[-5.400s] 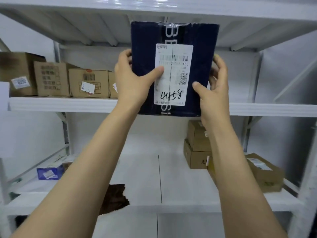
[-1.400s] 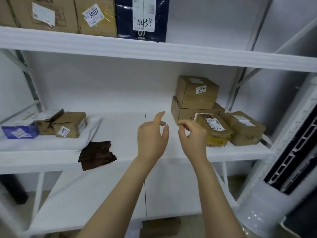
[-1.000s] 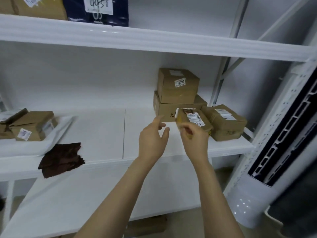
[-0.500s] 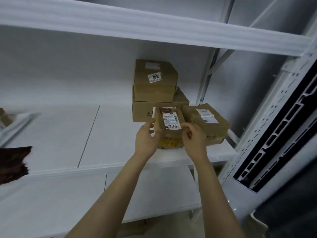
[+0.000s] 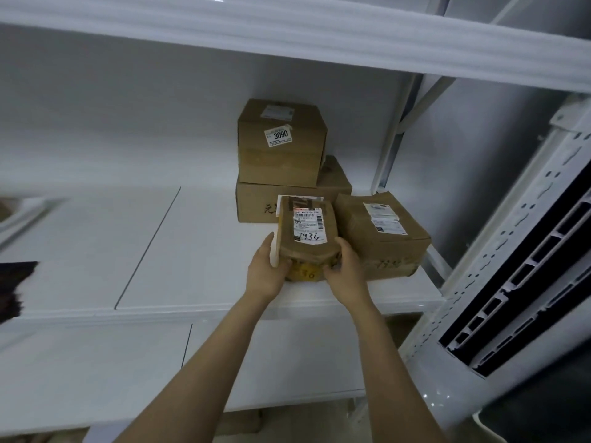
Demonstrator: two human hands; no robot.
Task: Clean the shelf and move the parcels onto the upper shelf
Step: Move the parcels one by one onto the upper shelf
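On the white lower shelf [image 5: 198, 251] we find the taped parcel [image 5: 307, 235] marked 1936, long axis pointing away from us, with left hand [image 5: 267, 276] and right hand [image 5: 347, 273] flanking its near end, fingers [image 5: 286, 270] curled round both corners.

Covering the near corners of the taped parcel [image 5: 305, 241] with the left hand [image 5: 267, 278] and right hand [image 5: 347, 278], partly hiding the scrawl on its yellow front. Losing the blurred dark cloth [image 5: 14, 289] and a smeared white packet [image 5: 28, 209] past the left edge of the frame. Blocking part of the lower box [image 5: 256, 204] at centre behind that parcel, leaving the label's fine print unreadable.
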